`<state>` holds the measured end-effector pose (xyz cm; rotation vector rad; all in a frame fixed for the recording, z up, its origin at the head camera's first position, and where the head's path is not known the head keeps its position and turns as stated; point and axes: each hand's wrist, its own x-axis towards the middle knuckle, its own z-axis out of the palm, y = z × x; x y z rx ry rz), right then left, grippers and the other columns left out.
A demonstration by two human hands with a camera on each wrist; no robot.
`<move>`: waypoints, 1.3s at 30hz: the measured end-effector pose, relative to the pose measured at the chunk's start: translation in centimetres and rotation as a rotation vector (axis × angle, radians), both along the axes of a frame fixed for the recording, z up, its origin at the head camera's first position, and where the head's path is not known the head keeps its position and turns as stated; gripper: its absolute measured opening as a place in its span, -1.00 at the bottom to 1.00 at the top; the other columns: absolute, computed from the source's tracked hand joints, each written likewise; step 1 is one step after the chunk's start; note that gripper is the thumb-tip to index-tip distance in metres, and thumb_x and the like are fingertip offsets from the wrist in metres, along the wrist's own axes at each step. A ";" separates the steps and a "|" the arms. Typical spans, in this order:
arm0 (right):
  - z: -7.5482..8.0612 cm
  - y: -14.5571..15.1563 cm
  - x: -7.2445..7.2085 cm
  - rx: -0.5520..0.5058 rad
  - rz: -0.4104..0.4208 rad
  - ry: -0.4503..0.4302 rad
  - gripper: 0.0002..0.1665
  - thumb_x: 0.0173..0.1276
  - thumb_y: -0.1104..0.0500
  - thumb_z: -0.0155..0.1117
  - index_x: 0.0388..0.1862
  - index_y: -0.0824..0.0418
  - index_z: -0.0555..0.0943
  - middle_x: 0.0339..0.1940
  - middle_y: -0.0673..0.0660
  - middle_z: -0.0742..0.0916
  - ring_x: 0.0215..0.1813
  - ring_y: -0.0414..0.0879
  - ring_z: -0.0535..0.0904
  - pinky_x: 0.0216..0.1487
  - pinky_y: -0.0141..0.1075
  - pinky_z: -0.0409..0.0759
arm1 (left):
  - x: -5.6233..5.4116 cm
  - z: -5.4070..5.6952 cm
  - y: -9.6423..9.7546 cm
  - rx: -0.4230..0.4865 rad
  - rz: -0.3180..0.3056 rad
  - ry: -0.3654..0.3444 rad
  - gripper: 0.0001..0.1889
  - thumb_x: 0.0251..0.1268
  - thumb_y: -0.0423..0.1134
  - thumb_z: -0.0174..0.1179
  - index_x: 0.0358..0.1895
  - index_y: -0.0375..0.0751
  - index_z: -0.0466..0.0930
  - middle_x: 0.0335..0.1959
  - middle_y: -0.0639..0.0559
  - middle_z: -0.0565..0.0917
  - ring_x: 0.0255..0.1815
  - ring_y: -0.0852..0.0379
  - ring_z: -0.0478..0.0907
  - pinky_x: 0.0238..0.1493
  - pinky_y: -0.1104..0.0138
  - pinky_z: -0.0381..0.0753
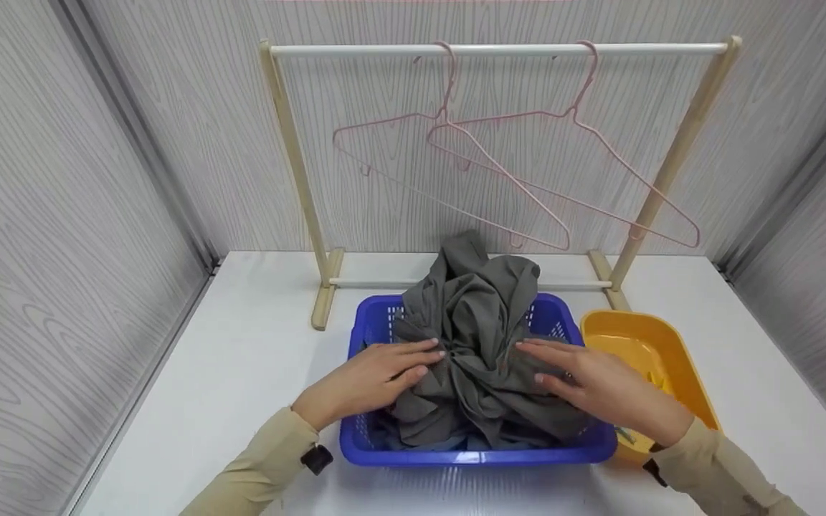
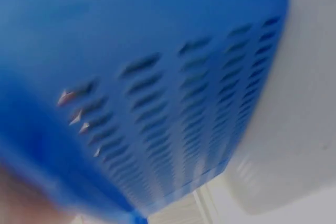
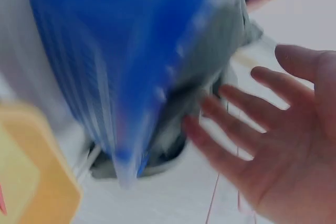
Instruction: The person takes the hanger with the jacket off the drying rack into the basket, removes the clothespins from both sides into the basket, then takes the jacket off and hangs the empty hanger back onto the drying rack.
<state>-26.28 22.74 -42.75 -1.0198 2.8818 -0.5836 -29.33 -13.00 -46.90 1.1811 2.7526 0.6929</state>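
A crumpled dark grey cloth (image 1: 481,308) fills a blue plastic basket (image 1: 477,457) and spills up over its back edge. Over the cloth's left side lies my left hand (image 1: 373,376), fingers straight and fingertips at the folds. My right hand (image 1: 603,380) mirrors it from the right, fingers extended over the cloth. In the right wrist view the right hand (image 3: 283,135) has its palm showing and fingers spread beside the grey cloth (image 3: 210,51). The left wrist view is mostly the basket's slotted wall (image 2: 173,24), with a blurred bit of the left hand (image 2: 26,203).
Behind the basket stands a wooden-legged rack with a white rail (image 1: 513,49). Two pink wire hangers hang from it, one left (image 1: 488,154) and one right (image 1: 603,147). A yellow tray (image 1: 682,351) holding small items sits against the basket's right side on the white table (image 1: 241,373).
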 end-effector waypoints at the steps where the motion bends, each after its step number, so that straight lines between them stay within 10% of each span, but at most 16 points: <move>1: 0.2 0.3 -0.5 -0.020 -0.001 0.019 -0.44 0.49 0.04 0.20 0.44 0.01 0.42 0.33 0.08 0.56 0.20 0.06 0.57 0.09 0.02 0.55 | -0.4 0.4 -0.3 0.043 0.008 -0.001 -0.46 0.58 0.21 -0.30 0.43 0.16 0.38 0.44 0.24 0.33 0.44 0.11 0.25 0.40 0.04 0.19; 7: 0.8 0.9 -4.6 -0.096 0.001 0.097 -0.54 0.43 0.15 0.28 0.28 0.15 0.56 0.17 0.08 0.66 0.12 0.03 0.60 0.11 0.00 0.54 | -4.0 2.0 -1.5 0.236 0.075 0.122 -0.61 0.57 0.00 -0.04 0.06 -0.17 0.68 -0.05 0.06 0.70 0.03 0.09 0.60 0.12 0.17 0.50; 12: 0.8 0.7 -9.0 -0.121 0.008 0.101 -0.52 0.45 0.15 0.26 0.29 0.27 0.53 0.28 0.24 0.58 0.30 0.17 0.46 0.28 0.10 0.37 | -7.7 2.5 -1.1 0.186 0.111 0.211 -0.71 0.53 -0.15 0.07 -0.02 -0.27 0.68 -0.14 -0.04 0.68 -0.07 -0.02 0.60 0.06 0.11 0.51; 22: -0.8 0.0 -15.2 -0.095 -0.050 -0.085 -0.22 0.42 0.03 0.29 0.52 0.20 0.25 0.45 0.26 0.39 0.41 0.22 0.32 0.34 0.09 0.27 | -11.9 2.7 1.2 -0.247 0.169 -0.072 -0.42 0.53 0.03 0.01 0.46 -0.18 0.28 0.36 -0.20 0.43 0.36 -0.16 0.35 0.34 0.00 0.27; 32: -2.4 -0.7 -16.8 -0.065 -0.008 -0.139 -0.31 0.41 0.02 0.31 0.46 0.14 0.37 0.25 0.22 0.59 0.17 0.12 0.55 0.17 0.03 0.46 | -13.5 3.2 2.3 -0.277 0.116 -0.186 -0.56 0.57 -0.05 -0.03 0.37 -0.14 0.43 0.22 -0.17 0.55 0.25 -0.10 0.46 0.28 0.10 0.35; 39: -2.7 -1.0 -16.3 -0.154 0.006 -0.031 -0.90 0.41 0.14 0.30 -0.31 0.10 0.70 -0.53 -0.07 0.62 -0.47 -0.16 0.49 -0.34 -0.23 0.44 | -13.9 2.9 2.2 -0.189 0.049 -0.145 -0.77 0.52 -0.20 0.08 -0.39 -0.15 0.43 -0.50 0.04 0.46 -0.43 0.08 0.43 -0.26 0.24 0.40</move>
